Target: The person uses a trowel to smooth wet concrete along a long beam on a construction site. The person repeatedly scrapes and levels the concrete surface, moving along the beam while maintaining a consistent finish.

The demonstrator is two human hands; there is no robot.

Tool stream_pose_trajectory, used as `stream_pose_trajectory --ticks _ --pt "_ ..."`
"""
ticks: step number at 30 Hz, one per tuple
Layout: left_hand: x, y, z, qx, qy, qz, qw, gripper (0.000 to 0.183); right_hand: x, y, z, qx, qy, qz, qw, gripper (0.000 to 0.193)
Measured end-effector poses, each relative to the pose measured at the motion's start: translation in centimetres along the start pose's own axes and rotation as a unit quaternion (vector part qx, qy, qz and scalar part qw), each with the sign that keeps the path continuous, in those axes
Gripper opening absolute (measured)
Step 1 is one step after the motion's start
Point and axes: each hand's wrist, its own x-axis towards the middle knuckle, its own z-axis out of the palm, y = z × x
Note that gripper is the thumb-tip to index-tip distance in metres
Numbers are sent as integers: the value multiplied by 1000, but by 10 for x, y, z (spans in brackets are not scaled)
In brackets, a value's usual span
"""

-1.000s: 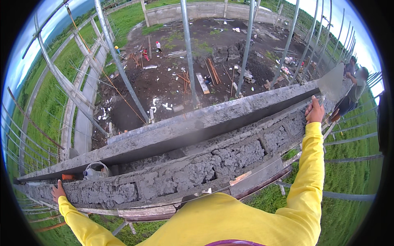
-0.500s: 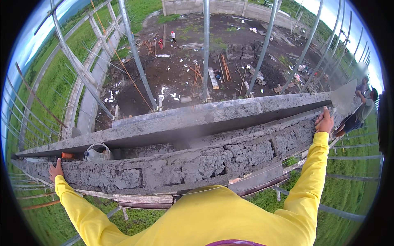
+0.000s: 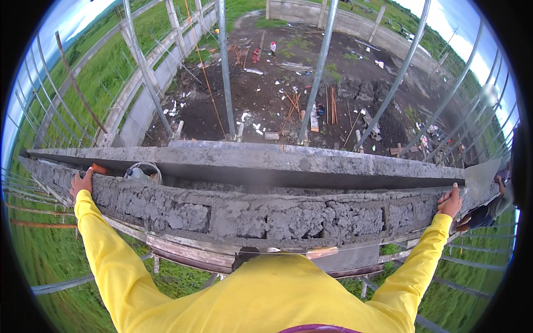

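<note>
Across the middle of the frame, head view: one long masonry wall top [image 3: 180, 217], bowed by the lens, reaching nearly from left rim to right rim.

Step in hand, as judged: mortar work on this wall, at a pause between strokes, both arms spread wide. Next move, as judged: calls for the trowel [image 3: 482, 177] to be laid to the rough mortar [image 3: 294, 215] while the left hand [image 3: 82, 184] braces, with care that no loose lumps go over the edge.

Left hand, left of frame: grip apart, fingers resting over the wall edge, nothing visibly held. Right hand [image 3: 451, 201], right of frame: grip together, seemingly clamped on the trowel handle, which the fingers mostly hide; blade pale, flat, angled up and outward.

Appearance of wall top: dark grey, coarse, lumpy, damp-looking; dark gaps and upright joints at intervals; somewhat smoother strip along the far edge. Beyond it, a shadowed channel, then a smoother concrete band [image 3: 277, 155].

Channel, left of frame: one orange pipe [image 3: 100, 168], near the left hand; one translucent pail [image 3: 157, 176], with a whitish jug [image 3: 135, 173] at or in it, which cannot be told.

Lower centre: one wooden slat [image 3: 322, 252], beside the near face. Upper frame: upright metal poles [image 3: 225, 72]. Right rim: one co-worker [image 3: 488, 212], partly cut off.
</note>
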Motion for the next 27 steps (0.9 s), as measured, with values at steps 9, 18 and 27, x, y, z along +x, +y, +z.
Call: stream_pose_trajectory --ticks 9,18,27 --pt "-7 0 -3 -1 12 25 1000 98 3 2 0 11 -8 -6 1000 30" --pt "-21 5 -11 8 31 27 999 100 0 -1 3 -5 -2 -5 1000 35" --pt "-21 7 -13 4 16 15 1000 96 -2 -4 5 -14 -12 3 1000 35"
